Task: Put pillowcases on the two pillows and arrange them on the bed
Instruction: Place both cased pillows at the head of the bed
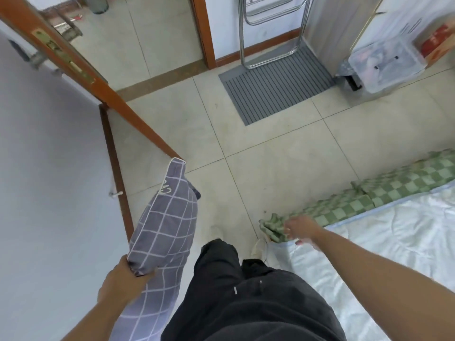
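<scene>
I see my left hand (123,276) clamped on the edge of the pillow (167,230), already in its purple grid case, hanging low by the door (138,124) over the floor (270,163). My right hand (299,230) reaches to the bed (394,237) corner, fingers loosely curled against the green checked sheet (344,207); I cannot tell whether it grips. Only 1 pillow shows.

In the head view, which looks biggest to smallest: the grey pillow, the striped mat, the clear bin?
1. Grey pillow, though it is nearest the camera, so that is unsure.
2. Striped mat.
3. Clear bin.
</scene>
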